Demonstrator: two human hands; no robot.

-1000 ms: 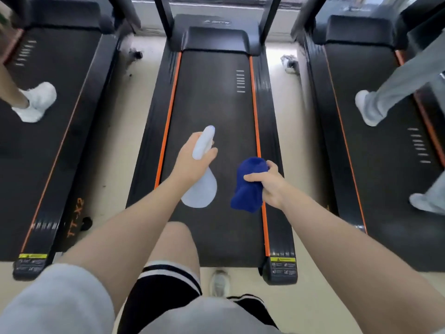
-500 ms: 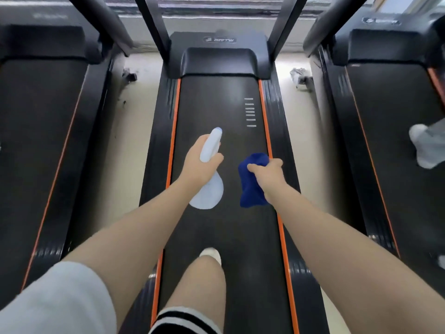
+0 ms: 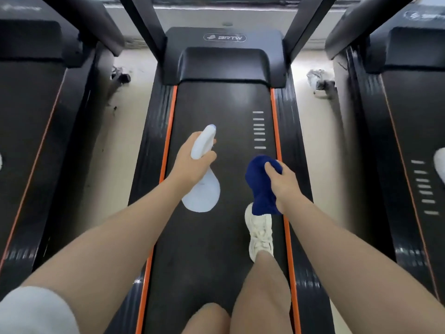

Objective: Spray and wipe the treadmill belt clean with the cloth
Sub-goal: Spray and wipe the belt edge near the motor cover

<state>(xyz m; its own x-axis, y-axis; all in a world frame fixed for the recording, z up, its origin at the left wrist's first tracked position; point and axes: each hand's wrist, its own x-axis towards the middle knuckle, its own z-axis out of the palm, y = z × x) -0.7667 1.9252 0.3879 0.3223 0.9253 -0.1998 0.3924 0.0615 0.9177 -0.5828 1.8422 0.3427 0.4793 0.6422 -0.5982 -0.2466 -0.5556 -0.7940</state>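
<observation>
From the head camera, a person is standing on the middle treadmill, looking down along its belt (image 3: 212, 131), which is stretching away dark and matte, faintly smudged, with a pale sheen near the motor hood (image 3: 226, 61) and six short white bars (image 3: 259, 129) stacked near its right edge. Two orange strips (image 3: 168, 131) are running down either side of the belt, inside black ribbed side rails (image 3: 150, 141). The left hand (image 3: 190, 165) is gripping the neck of one white spray bottle (image 3: 202, 189), fingers wrapping round below the spray head, nozzle pointing forward up the belt, round body hanging below the wrist over the belt's left half. The right hand (image 3: 281, 182) is clutching one dark blue cloth (image 3: 261, 186), thumb pinching over its bunched top while the rest is drooping down beside the wrist, over the belt's right side just below the white bars. I cannot tell whether the cloth is touching the belt. One white shoe (image 3: 261, 230) is planting on the belt right under the cloth, near the right orange strip; two bare knees are showing at the bottom edge. Three treadmills are sitting in a row: the middle one, one on the left (image 3: 29, 116) and one on the right (image 3: 409, 121), with pale floor (image 3: 113, 145) between them. A crumpled whitish wad (image 3: 317, 79) is lying on the floor to the right of the hood.
</observation>
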